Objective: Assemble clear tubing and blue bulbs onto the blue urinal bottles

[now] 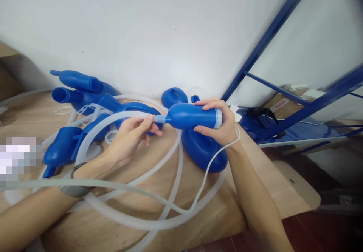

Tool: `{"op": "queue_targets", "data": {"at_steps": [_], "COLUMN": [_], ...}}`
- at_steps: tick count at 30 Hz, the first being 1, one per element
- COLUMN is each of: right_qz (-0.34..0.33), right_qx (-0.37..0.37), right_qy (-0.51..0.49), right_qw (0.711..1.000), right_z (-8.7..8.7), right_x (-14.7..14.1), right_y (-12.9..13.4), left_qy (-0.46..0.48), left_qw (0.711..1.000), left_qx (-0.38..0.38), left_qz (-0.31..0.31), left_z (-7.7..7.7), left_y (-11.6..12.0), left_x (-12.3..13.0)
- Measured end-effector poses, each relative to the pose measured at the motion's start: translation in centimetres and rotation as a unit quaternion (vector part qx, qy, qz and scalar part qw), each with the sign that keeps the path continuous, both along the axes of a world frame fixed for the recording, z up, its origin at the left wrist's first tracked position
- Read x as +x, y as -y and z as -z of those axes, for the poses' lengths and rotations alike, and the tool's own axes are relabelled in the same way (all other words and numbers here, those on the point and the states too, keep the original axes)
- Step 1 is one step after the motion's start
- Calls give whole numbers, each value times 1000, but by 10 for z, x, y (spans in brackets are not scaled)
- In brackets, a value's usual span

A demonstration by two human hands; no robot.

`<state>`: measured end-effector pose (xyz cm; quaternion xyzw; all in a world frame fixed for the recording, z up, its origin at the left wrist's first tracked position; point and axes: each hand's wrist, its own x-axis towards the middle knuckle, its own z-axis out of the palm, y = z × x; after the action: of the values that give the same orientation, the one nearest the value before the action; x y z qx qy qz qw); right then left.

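Note:
My right hand (219, 119) is wrapped round a blue plastic cup-shaped funnel (188, 116) with a whitish cap at its wide end. Its narrow nozzle points left and sits at the end of a translucent hose (113, 116). Thumb and fingers of my left hand (136, 131) pinch that hose end, where a small metallic band shows at the joint. The hose loops down across the table in front of me. Beneath the funnel lies a blue plastic bottle (205, 153), partly covered by my right hand and the funnel.
More blue bottles (104, 87) and another funnel (61, 146) lie at the left on the wooden table (204, 225), among hoses and white rings (111, 136). A thin pale cable (113, 185) crosses in front of my arms. At the right stands a blue metal shelf (283, 87).

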<state>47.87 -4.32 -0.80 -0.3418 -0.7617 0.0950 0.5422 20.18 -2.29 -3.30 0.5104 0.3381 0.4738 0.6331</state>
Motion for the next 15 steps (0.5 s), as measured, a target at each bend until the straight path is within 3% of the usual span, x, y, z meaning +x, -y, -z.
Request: {"op": "queue_targets", "data": {"at_steps": [9,15], "right_qz": [-4,-4], "right_qx": [9,14], "right_qy": [-21,-3], "right_qw": [1000,1000], "right_z": [0,1], "right_x": [0,0], "right_y": [-2,-1], "left_qy": [73,76], "left_qw": [995,996], "left_qx": [-48,-8], "left_qz": [-40,-42], "left_z": [3,2], "left_y": [2,2], "left_x": [4,3]}}
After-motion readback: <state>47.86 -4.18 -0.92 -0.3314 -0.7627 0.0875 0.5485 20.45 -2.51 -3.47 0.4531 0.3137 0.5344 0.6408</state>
